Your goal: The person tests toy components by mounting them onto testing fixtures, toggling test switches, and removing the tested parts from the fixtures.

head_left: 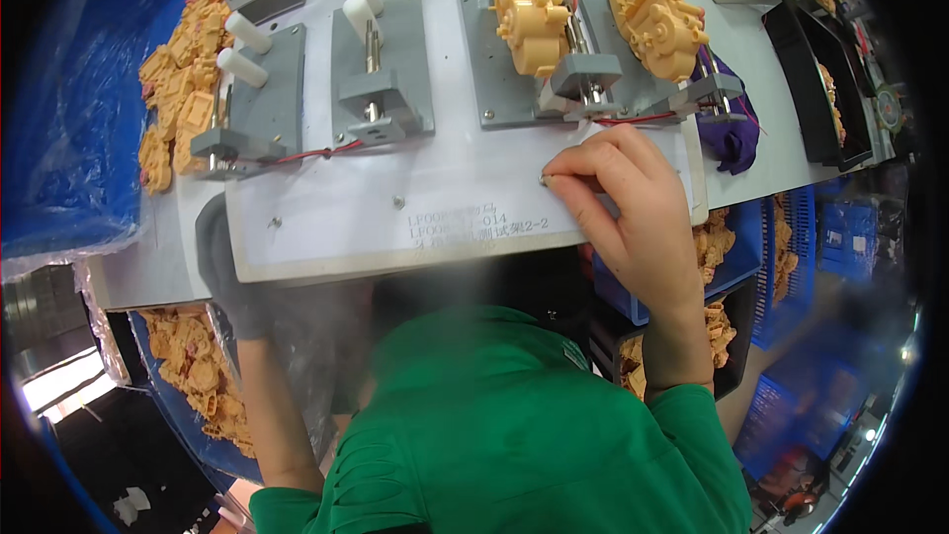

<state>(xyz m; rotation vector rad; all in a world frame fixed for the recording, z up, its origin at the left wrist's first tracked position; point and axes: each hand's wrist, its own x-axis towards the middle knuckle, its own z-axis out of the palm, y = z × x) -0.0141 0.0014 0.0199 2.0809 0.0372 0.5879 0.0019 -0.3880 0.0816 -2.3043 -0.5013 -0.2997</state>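
My right hand, bare, pinches a small metal stud on the front of a white test board. Two similar studs, a middle one and a left one, stick out of the same board. At the board's left edge is my left hand in a grey glove, its fingers partly hidden and blurred. Beyond my right hand, one yellow plastic gearbox housing and another yellow housing sit on grey fixtures with metal pins. Red and black wires run by these fixtures.
On the left, two grey fixture plates carry white pegs and no housing. Yellow housings are heaped beside blue plastic sheeting. A purple cloth and a black tray lie right. Bins of yellow parts stand below the table.
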